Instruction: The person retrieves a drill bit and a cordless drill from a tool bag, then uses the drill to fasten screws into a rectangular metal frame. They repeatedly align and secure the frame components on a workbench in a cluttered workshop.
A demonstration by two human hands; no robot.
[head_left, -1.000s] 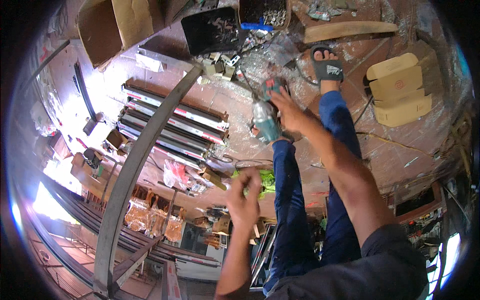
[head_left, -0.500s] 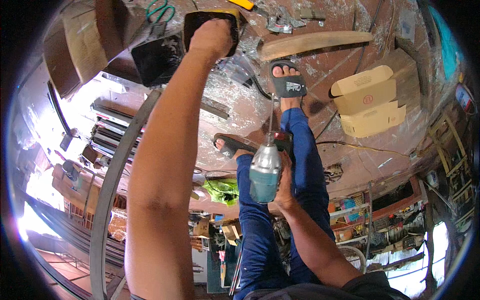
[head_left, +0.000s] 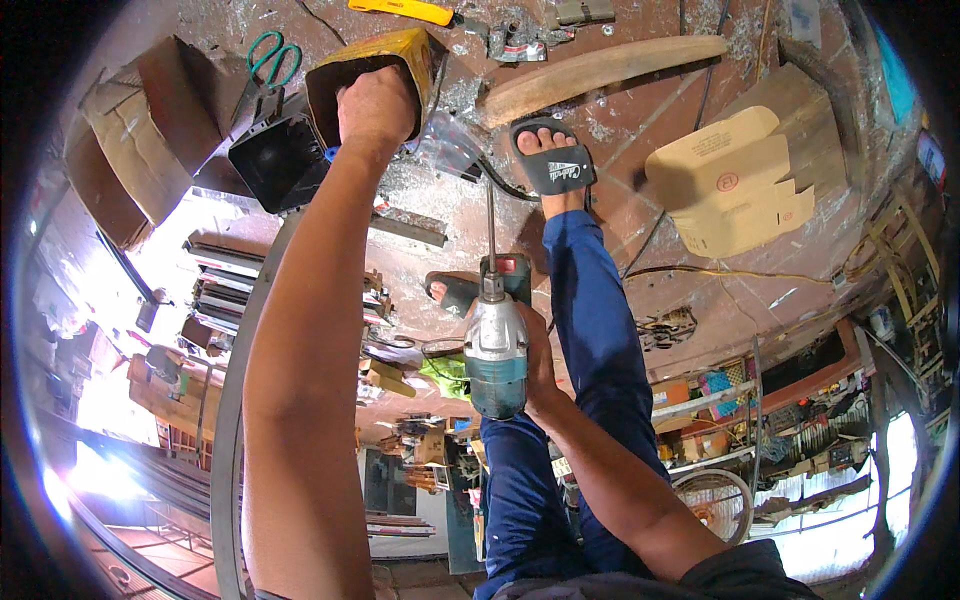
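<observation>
My left hand [head_left: 376, 108] reaches into a cut-open yellow plastic container [head_left: 418, 62] with a dark inside, at the far left of the floor. Its fingers are mostly hidden in there, so what they touch cannot be seen. My right hand [head_left: 541, 362] is wrapped round the handle of a teal and silver cordless impact driver [head_left: 497, 355], held between my legs. A long thin bit [head_left: 491, 225] sticks out of its nose, pointing away from me. Beside the yellow container sits a black open box [head_left: 280, 165], with green-handled scissors [head_left: 272, 62] behind it.
A curved wooden piece [head_left: 605, 75] lies beyond my sandalled foot [head_left: 553, 155]. Flattened cardboard [head_left: 725, 185] is on the right, an open carton [head_left: 145, 140] on the left. A long metal bar [head_left: 232, 430] runs beside my left arm. Cables cross the tiled floor.
The view has shifted, and the yellow container now shows more of its side and opening. My left hand is still inside it. The impact driver stays in my right hand, its bit now more upright in view.
</observation>
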